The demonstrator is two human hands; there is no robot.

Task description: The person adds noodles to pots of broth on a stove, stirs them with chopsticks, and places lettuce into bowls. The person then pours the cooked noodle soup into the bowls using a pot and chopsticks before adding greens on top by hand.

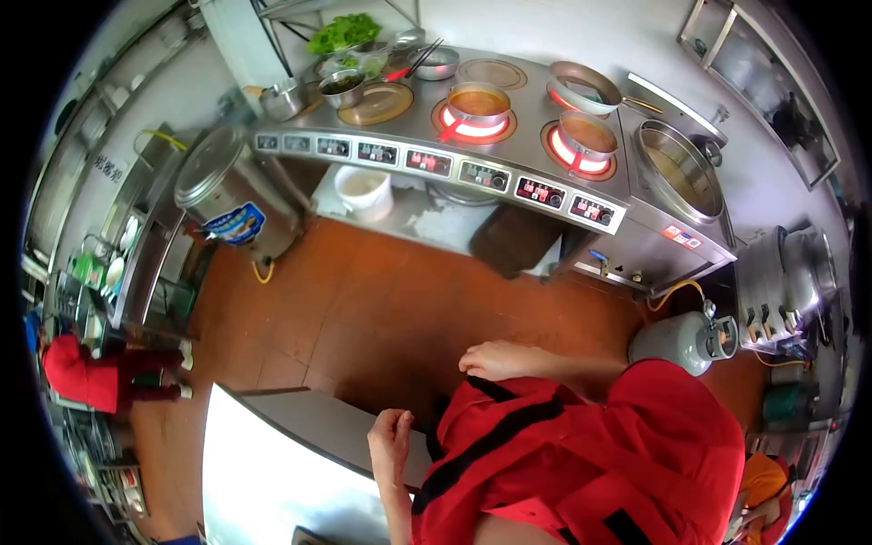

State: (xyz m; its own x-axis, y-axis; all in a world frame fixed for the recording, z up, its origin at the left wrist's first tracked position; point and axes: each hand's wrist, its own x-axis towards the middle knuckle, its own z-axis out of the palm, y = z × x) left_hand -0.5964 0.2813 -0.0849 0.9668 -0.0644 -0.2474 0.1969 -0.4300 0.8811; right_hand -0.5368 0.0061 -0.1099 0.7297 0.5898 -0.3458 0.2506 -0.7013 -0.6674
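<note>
My left hand point(391, 436) is beside the white counter point(282, 468), its fingers curled in and nothing visible in them. In front of my red apron point(581, 436), near its black trim, my right hand point(495, 361) is loosely closed, with no object showing. Neither hand touches the stove point(409, 118) across the floor. Two glowing burners there carry a pot of orange-brown liquid point(479, 103) and another such pot point(589, 136). A wide pan point(581, 88) stands on a third lit burner behind them.
A steel barrel point(241, 195) stands left of the stove, a large round pot point(677, 168) right of it. A grey gas cylinder point(677, 341) is on the floor at right. A person in red point(86, 372) is at far left, another person point(763, 481) at lower right.
</note>
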